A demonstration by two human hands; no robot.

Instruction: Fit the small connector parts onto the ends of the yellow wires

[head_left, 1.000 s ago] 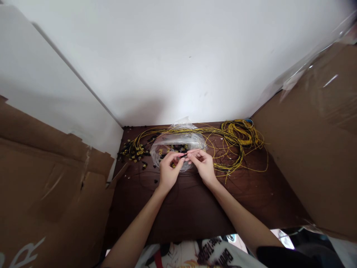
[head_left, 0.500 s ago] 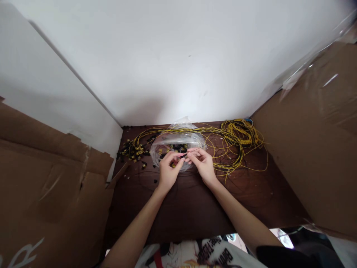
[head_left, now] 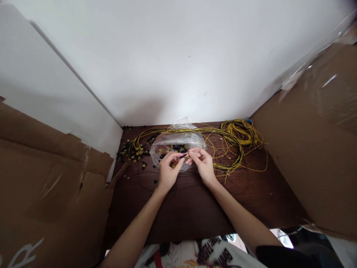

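Observation:
My left hand (head_left: 169,169) pinches a small black piece (head_left: 183,155) between thumb and fingertips, over the front of a clear plastic bag (head_left: 156,150). Just to its right, my right hand (head_left: 203,163) holds a thin dark wire (head_left: 201,149) in a pinch; the wire runs out past its fingers to the upper right. The fingertips of both hands are close together. Black and yellow small parts show inside the bag, partly hidden by the hands.
Yellow cables (head_left: 237,139) lie coiled at the right and stretch behind the bag to black-and-yellow connectors (head_left: 136,150) at the left. All rest on a dark brown table (head_left: 192,212), between cardboard (head_left: 55,178) at left, more cardboard (head_left: 315,141) at right and a white wall (head_left: 178,67) behind.
My right hand's fingertips have shifted very slightly right, away from the left fingertips. My left hand stays where it was, still pinching the black piece.

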